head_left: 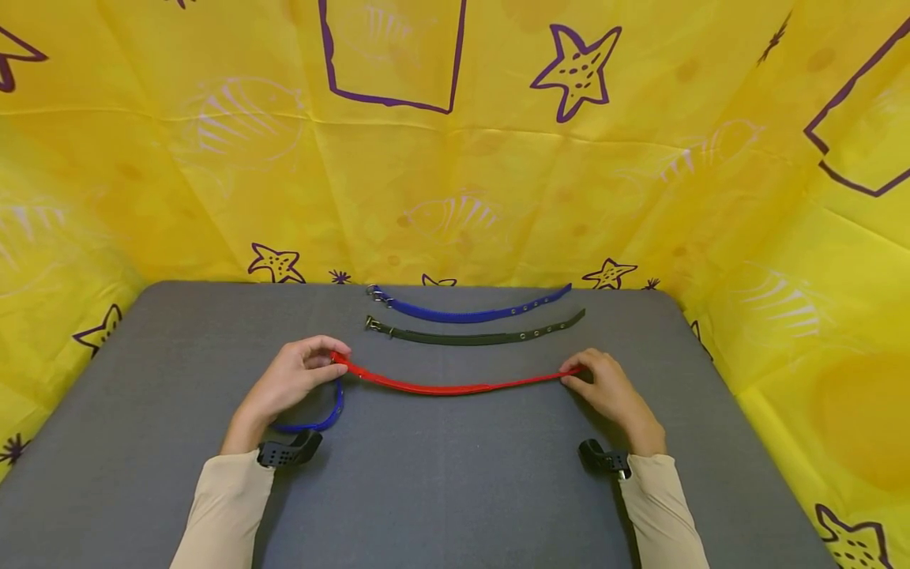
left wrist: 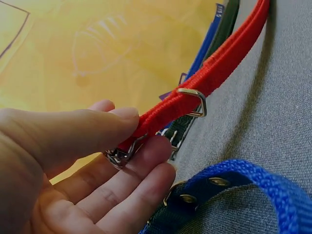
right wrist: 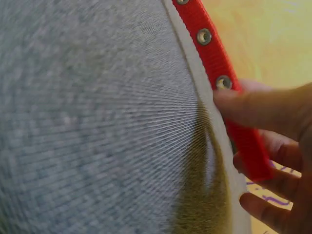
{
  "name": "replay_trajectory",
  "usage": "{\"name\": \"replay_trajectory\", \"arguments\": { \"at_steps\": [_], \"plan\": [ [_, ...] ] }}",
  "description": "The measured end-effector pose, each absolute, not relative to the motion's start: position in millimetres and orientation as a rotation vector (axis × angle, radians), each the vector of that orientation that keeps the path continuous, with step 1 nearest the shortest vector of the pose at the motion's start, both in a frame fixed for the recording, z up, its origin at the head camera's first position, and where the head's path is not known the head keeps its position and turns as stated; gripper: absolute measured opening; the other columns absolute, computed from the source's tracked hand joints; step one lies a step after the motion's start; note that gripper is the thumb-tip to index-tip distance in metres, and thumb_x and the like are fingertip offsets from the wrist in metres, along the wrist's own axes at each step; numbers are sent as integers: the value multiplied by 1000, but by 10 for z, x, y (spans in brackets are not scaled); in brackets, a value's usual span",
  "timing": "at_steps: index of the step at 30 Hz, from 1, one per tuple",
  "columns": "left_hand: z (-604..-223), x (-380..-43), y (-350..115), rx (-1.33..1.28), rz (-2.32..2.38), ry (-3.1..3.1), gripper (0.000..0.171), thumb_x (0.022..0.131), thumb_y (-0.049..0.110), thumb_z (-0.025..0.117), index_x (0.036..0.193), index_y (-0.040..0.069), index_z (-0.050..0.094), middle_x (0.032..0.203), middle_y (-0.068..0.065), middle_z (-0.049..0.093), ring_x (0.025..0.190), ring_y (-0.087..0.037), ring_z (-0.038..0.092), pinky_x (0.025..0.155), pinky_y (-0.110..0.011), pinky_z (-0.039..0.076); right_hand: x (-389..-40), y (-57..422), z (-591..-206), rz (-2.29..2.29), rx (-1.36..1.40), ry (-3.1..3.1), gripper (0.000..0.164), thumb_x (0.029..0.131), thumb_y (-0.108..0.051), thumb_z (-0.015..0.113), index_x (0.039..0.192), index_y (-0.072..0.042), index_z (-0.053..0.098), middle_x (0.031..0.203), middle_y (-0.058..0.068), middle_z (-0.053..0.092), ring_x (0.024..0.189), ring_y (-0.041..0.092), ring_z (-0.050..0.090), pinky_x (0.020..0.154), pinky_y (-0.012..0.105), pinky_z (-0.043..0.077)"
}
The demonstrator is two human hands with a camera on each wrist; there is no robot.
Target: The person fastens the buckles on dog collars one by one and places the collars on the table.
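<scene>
A red collar (head_left: 441,390) stretches between both hands in a shallow downward curve. My left hand (head_left: 302,375) pinches its buckle end between thumb and fingers; in the left wrist view a metal D-ring (left wrist: 199,101) sits just past the thumb on the red strap. The other end, with metal eyelets (right wrist: 204,36), is pinched by my right hand (head_left: 600,387), and its tip pokes out below the thumb. Behind the red collar lie a dark green collar (head_left: 462,339) and a blue collar (head_left: 462,317), side by side. Another blue collar (head_left: 334,415) curls beside my left hand, partly hidden by it.
The grey table (head_left: 441,490) ends at a yellow cloth backdrop (head_left: 441,174) printed with starfish and fish, which also rises at both sides. Black wrist cameras (head_left: 291,450) are strapped on above the beige sleeves (head_left: 227,506).
</scene>
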State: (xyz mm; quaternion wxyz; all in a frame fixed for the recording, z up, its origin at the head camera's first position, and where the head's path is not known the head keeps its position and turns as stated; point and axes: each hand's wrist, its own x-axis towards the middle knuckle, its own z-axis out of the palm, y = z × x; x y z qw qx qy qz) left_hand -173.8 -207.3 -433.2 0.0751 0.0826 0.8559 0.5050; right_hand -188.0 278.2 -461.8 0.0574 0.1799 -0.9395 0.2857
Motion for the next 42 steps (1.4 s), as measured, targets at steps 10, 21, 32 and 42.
{"name": "replay_trajectory", "arguments": {
  "at_steps": [10, 21, 32, 42],
  "plan": [
    [-4290, -1720, -2081, 204, 1564, 2524, 32, 89, 10, 74, 118, 2, 65, 120, -19, 67, 92, -8, 66, 78, -17, 52, -1851, 2802, -4541, 1128, 375, -2716, 25, 73, -13, 88, 90, -6, 71, 85, 8, 68, 69, 5, 57, 64, 19, 48],
    [-4273, -1725, -2045, 200, 1607, 2530, 37, 85, 13, 79, 118, 2, 65, 119, -20, 69, 92, -5, 68, 79, -16, 54, -1834, 2771, -4429, 1653, 392, -2522, 50, 76, 4, 82, 119, 6, 55, 94, 1, 66, 77, 3, 65, 69, 17, 54],
    [-4257, -1723, -1945, 205, 1800, 2404, 44, 84, 11, 79, 122, -2, 60, 117, -17, 71, 90, -6, 71, 79, -21, 57, -1843, 2639, -4421, 1836, 441, -2338, 38, 81, 10, 75, 115, 1, 63, 92, -3, 72, 77, 4, 66, 67, 15, 52],
    [-4263, -1723, -1826, 237, 1774, 2487, 32, 83, 10, 80, 109, 2, 64, 115, -21, 71, 87, -8, 70, 75, -22, 56, -1825, 2435, -4403, 2021, 590, -2188, 35, 86, 12, 67, 120, 6, 63, 98, -5, 75, 91, 15, 74, 81, 20, 57]
  ]
}}
